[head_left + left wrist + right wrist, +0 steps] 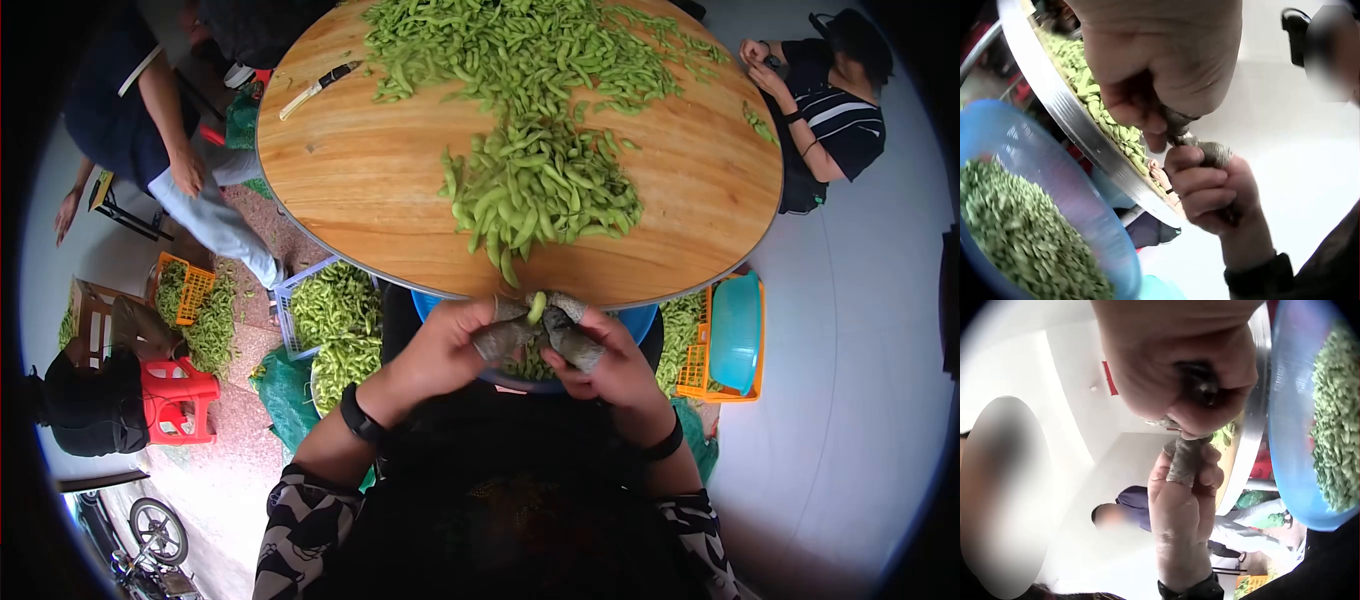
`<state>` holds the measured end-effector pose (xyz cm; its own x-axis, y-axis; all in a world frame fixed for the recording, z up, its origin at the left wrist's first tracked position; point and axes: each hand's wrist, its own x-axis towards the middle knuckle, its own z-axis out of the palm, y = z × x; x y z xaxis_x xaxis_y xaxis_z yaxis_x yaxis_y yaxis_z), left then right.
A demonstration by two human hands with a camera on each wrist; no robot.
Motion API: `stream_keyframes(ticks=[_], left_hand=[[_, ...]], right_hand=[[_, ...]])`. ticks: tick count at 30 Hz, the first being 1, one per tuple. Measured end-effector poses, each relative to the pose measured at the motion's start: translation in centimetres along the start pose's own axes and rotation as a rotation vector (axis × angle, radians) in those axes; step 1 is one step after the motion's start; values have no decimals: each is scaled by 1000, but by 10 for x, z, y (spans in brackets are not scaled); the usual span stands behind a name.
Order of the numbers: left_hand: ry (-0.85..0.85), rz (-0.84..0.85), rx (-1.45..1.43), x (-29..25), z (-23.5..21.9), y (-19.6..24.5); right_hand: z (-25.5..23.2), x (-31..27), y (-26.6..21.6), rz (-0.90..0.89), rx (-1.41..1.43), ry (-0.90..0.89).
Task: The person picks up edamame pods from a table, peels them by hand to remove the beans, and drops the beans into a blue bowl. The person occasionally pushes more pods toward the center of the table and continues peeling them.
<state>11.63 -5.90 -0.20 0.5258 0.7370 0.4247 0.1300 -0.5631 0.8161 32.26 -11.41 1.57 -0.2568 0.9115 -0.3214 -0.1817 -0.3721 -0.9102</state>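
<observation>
A green edamame pod is held between both hands at the near edge of the table. My left hand pinches it from one side, my right hand from the other. Grey wrapping covers the thumbs and some fingertips of both hands. In the left wrist view the fingertips meet and hide the pod. A dark, shiny patch shows inside the curl of the right hand. Below the hands stands a blue basin with many shelled beans. Beyond them a pile of pods lies on the round wooden table.
A knife lies at the table's left. A larger pod heap covers the far side. Crates of pods, such as a white crate, flank my seat. A teal basin leans at the right. Other people stand or sit around.
</observation>
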Motion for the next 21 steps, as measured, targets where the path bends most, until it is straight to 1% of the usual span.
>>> stream_keyframes(ticks=[2,4,6,7,9,10,12,13,14,16,17,19,20,21], left_hand=[[-309,-579,-892,-1,-15,-6],[-315,-591,-873,2,-14,-6],[-321,-615,-836,3,-12,-7],[-323,-616,-838,4,-8,-6],[-139,-12,97,6,2,-1],[-139,-14,96,7,2,3],[-129,239,668,8,2,14],[-97,270,679,7,5,14],[-100,271,679,6,5,15],[-145,144,647,6,5,18],[-149,146,644,5,10,15],[-37,16,189,4,21,6],[-41,16,186,2,20,5],[-100,-385,-295,2,17,6]], right_hand=[[-8,-3,-1,109,473,-310],[-8,-2,-1,114,503,-326],[-7,-4,-7,195,551,-224],[-4,-6,-9,196,552,-221],[6,-9,-10,123,145,-29],[9,-10,-8,126,146,-29],[14,-13,-5,-14,-102,64],[14,-14,-6,-29,-93,85],[12,-13,-5,-30,-90,87],[6,-13,-1,-22,20,39],[5,-13,-2,-21,22,43],[3,-15,-3,80,216,32],[-1,-16,1,81,219,36],[-6,-16,7,109,314,11]])
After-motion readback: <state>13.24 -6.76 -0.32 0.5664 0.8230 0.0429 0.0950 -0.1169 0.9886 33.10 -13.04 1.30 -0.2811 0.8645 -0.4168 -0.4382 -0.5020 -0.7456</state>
